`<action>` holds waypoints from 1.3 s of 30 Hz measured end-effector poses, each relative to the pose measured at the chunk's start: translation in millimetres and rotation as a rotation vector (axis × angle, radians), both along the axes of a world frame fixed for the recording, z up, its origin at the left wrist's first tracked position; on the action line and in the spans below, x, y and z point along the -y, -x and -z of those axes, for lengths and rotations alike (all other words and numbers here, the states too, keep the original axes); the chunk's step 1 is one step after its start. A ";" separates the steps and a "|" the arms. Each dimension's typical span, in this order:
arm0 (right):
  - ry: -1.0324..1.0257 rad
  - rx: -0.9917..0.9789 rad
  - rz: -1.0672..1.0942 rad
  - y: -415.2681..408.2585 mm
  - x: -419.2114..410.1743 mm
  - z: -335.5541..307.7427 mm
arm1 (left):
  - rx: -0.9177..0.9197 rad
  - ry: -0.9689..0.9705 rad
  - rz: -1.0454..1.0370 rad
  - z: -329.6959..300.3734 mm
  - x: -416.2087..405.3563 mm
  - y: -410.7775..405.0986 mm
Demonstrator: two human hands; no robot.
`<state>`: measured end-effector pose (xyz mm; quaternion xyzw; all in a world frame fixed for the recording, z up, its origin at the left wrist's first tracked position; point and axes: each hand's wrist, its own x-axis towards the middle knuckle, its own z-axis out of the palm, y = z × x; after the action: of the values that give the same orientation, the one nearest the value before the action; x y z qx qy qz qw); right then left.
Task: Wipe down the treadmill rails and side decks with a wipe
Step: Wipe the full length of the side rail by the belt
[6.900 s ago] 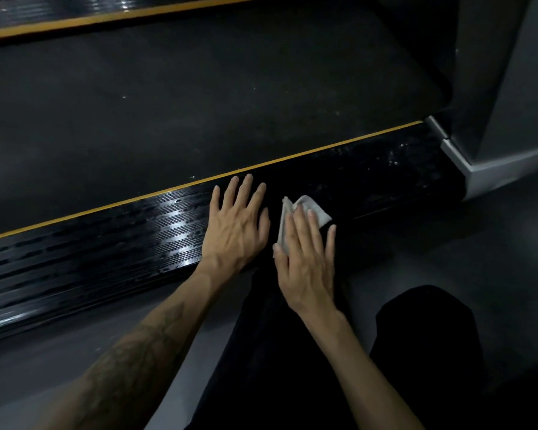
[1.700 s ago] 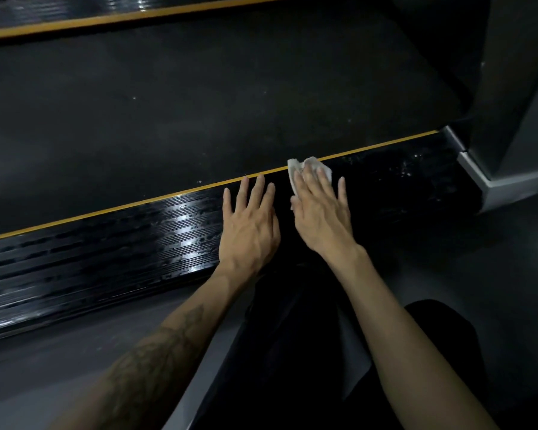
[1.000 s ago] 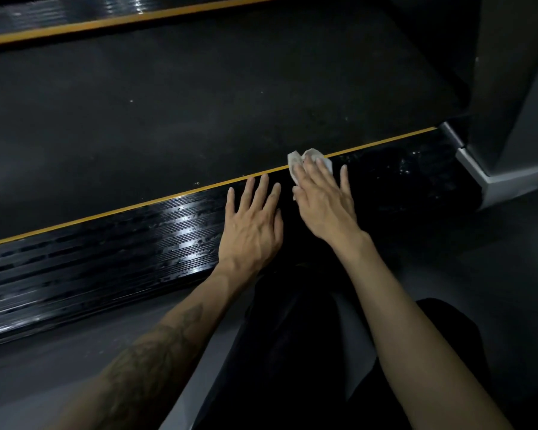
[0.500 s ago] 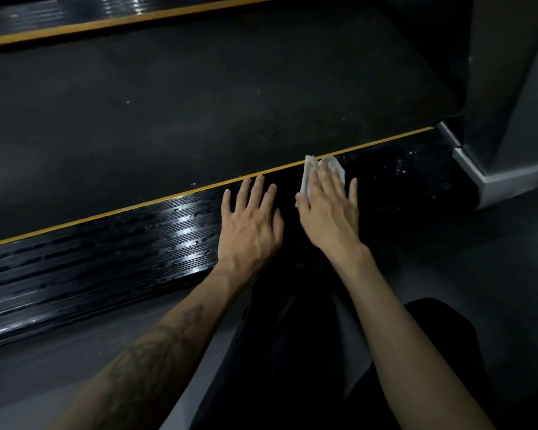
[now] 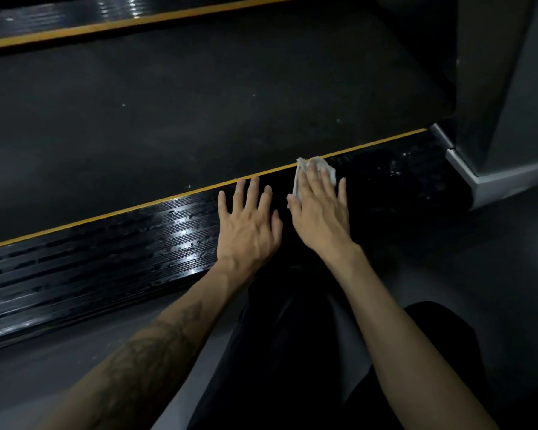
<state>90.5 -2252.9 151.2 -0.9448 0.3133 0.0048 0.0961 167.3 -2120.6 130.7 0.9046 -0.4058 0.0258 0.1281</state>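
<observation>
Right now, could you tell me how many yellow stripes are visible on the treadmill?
2: one thin yellow stripe along the near ribbed black side deck, another yellow stripe beside the far deck; more may be hidden.

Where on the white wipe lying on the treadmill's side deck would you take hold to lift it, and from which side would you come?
Take the wipe by its crumpled far edge near the yellow stripe, the only part showing. The right hand lies flat over the rest, pressing it to the side deck. Probably pinch from above, at the belt side, since those raised folds offer a grip.
</observation>
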 end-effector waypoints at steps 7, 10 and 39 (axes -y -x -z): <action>0.019 -0.038 0.033 2.6 16.2 -2.7 | 0.010 -0.008 -0.002 1.4 2.9 2.2; 0.040 -0.067 0.069 0.7 0.1 -3.1 | 0.012 -0.001 -0.011 1.6 4.6 2.8; -0.026 0.004 -0.015 3.6 13.3 -0.1 | 0.001 0.014 0.015 1.0 7.4 5.2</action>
<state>86.9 -2266.2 151.3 -0.9458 0.3059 0.0078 0.1088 162.1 -2128.0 129.7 0.9005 -0.4126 0.0282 0.1345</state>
